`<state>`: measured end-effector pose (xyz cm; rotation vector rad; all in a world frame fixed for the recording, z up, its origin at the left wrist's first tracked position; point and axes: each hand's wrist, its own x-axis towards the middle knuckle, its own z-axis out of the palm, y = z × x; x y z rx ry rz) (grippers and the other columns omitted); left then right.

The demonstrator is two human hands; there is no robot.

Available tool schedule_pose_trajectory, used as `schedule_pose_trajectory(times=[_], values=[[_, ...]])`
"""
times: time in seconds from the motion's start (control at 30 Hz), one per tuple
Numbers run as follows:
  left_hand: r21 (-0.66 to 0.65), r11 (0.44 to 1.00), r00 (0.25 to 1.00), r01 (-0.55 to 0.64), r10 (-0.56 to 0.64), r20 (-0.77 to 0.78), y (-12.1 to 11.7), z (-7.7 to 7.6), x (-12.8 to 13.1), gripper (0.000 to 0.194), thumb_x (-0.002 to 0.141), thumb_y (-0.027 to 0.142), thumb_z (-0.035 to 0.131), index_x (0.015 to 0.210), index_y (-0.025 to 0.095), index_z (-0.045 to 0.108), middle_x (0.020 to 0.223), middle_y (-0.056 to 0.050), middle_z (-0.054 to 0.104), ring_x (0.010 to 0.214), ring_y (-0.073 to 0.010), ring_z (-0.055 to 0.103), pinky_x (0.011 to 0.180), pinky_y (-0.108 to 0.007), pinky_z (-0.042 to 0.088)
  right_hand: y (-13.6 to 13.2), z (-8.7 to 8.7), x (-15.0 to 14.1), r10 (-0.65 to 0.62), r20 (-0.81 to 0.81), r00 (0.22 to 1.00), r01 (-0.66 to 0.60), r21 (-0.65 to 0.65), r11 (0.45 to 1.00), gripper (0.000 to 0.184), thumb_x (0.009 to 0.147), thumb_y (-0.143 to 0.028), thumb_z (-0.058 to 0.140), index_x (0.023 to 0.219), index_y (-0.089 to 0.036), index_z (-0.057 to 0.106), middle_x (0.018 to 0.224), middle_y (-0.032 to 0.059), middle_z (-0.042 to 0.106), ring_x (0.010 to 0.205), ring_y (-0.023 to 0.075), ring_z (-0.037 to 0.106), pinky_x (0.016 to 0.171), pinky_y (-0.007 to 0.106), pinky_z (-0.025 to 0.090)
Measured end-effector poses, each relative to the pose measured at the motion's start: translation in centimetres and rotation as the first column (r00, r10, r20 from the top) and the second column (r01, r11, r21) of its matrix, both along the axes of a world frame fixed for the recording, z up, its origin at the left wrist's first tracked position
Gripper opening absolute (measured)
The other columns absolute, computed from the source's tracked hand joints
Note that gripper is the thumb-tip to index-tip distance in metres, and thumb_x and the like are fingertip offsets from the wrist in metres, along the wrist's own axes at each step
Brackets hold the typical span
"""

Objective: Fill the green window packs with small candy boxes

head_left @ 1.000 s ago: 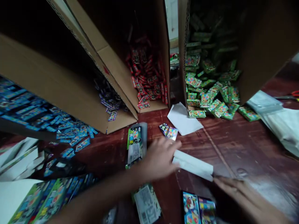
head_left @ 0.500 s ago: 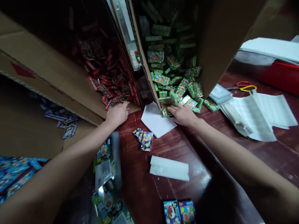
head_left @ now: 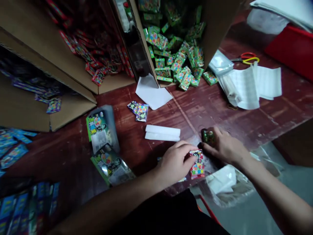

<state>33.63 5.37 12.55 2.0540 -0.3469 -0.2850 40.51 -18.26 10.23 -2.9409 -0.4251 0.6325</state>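
Observation:
Near the table's front edge my left hand (head_left: 174,163) is closed on a small red printed box (head_left: 197,164), thumb and fingers gripping its left side. A little to the right, my right hand (head_left: 223,145) has its fingers curled round a small green printed box (head_left: 208,137), which is partly hidden in shadow. Under my left hand the edges of other small boxes peek out, mostly covered. Beyond the hands lies a folded white paper strip (head_left: 162,133). Two small purple boxes (head_left: 141,112) rest behind it, beside a white paper sheet (head_left: 153,93).
Cardboard cartons stand at the back, holding red boxes (head_left: 99,76), green boxes (head_left: 186,80) and purple boxes (head_left: 53,105). Printed plastic packs (head_left: 100,127) lie left of centre. Scissors (head_left: 249,58) and papers (head_left: 244,86) are at right. A lined bin (head_left: 227,192) sits below the edge.
Both hands have drawn back from the cartons to the table's front edge. My left hand now has a red box, my right a green one. The view has tilted down.

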Motion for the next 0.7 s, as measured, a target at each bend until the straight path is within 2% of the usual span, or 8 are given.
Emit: schedule_pose_trajectory(times=[0.07, 0.17, 0.27, 0.37, 0.47, 0.53, 0.63, 0.7], values=[[0.167, 0.983, 0.99, 0.078, -0.097, 0.107, -1.6, -0.8, -0.5, 0.025, 0.097, 0.025, 0.057, 0.12, 0.018, 0.065, 0.123, -0.009, 0.067, 0.114, -0.0213, 0.063, 0.102, -0.036, 0.051, -1.6, -0.1, -2.1, 0.01, -0.01, 1.0, -0.01, 0.053, 0.999, 0.062, 0.094, -0.07, 0.041, 0.129, -0.019, 0.05, 0.104, 0.0135, 0.067, 0.086, 0.0299, 0.07, 0.071, 0.039, 0.052], [0.414, 0.898, 0.93, 0.145, -0.267, 0.254, -1.4, -0.3, -0.8, 0.048, 0.092, 0.043, 0.065, 0.131, 0.015, 0.058, 0.143, -0.013, 0.057, 0.133, -0.0294, 0.051, 0.111, -0.046, 0.042, -3.2, 0.1, -3.2, 0.146, 0.17, 0.975, -0.168, 0.124, 0.978, 0.079, 0.089, -0.077, 0.044, 0.144, -0.019, 0.043, 0.126, 0.0191, 0.063, 0.111, 0.0351, 0.064, 0.091, 0.048, 0.051], [0.555, 0.802, 0.871, 0.222, -0.418, 0.256, 1.7, 1.5, -1.4, 0.084, 0.08, 0.063, 0.071, 0.145, 0.015, 0.046, 0.156, -0.016, 0.043, 0.146, -0.0336, 0.035, 0.12, -0.051, 0.028, -3.3, -0.4, -3.7, 0.38, 0.35, 0.856, -0.456, 0.166, 0.874, 0.109, 0.079, -0.086, 0.05, 0.158, -0.016, 0.025, 0.158, 0.0243, 0.034, 0.144, 0.0425, 0.036, 0.114, 0.061, 0.031], [0.68, 0.656, 0.846, 0.328, -0.524, 0.097, 7.3, 3.1, -2.6, 0.11, 0.07, 0.069, 0.076, 0.157, 0.021, 0.028, 0.164, -0.016, 0.027, 0.151, -0.0385, 0.024, 0.123, -0.058, 0.016, -1.8, -2.2, -4.5, 0.552, 0.38, 0.742, -0.652, 0.221, 0.725, 0.117, 0.077, -0.088, 0.047, 0.161, -0.013, 0.016, 0.165, 0.0231, 0.018, 0.151, 0.0401, 0.022, 0.121, 0.062, 0.019], [0.781, 0.504, 0.857, 0.368, -0.51, -0.076, 13.7, 3.6, -4.4, 0.121, 0.065, 0.047, 0.085, 0.161, 0.032, 0.012, 0.169, -0.009, 0.013, 0.154, -0.0381, 0.016, 0.124, -0.059, 0.005, 0.2, -3.8, -5.2, 0.588, 0.404, 0.701, -0.699, 0.226, 0.678, 0.103, 0.086, -0.081, 0.044, 0.16, -0.013, 0.019, 0.163, 0.0229, 0.023, 0.15, 0.0376, 0.026, 0.121, 0.062, 0.019], [0.817, 0.431, 0.86, 0.383, -0.49, -0.144, 17.1, 3.4, -5.6, 0.11, 0.074, 0.023, 0.074, 0.16, 0.04, 0.008, 0.169, -0.002, 0.013, 0.155, -0.0324, 0.016, 0.124, -0.058, 0.0, 1.2, -4.3, -5.5, 0.597, 0.412, 0.689, -0.711, 0.221, 0.668, 0.093, 0.091, -0.075, 0.043, 0.159, -0.014, 0.024, 0.162, 0.0225, 0.026, 0.148, 0.0372, 0.031, 0.119, 0.063, 0.021], [0.832, 0.404, 0.861, 0.381, -0.483, -0.16, 19.5, 2.7, -6.9, 0.097, 0.08, 0.001, 0.05, 0.158, 0.047, 0.015, 0.165, 0.004, 0.029, 0.154, -0.0237, 0.022, 0.125, -0.053, 0.001, 2.3, -3.9, -5.5, 0.614, 0.414, 0.672, -0.73, 0.234, 0.642, 0.094, 0.089, -0.078, 0.043, 0.158, -0.016, 0.028, 0.162, 0.022, 0.028, 0.146, 0.0398, 0.034, 0.117, 0.066, 0.022], [0.834, 0.408, 0.868, 0.372, -0.472, -0.156, 19.1, 2.6, -7.4, 0.089, 0.083, 0.0, 0.046, 0.157, 0.044, 0.021, 0.158, 0.002, 0.043, 0.15, -0.0227, 0.031, 0.125, -0.05, 0.006, 3.1, -3.3, -5.7, 0.609, 0.418, 0.674, -0.729, 0.247, 0.638, 0.1, 0.084, -0.083, 0.044, 0.159, -0.018, 0.028, 0.162, 0.0208, 0.029, 0.146, 0.0424, 0.031, 0.117, 0.069, 0.018]])
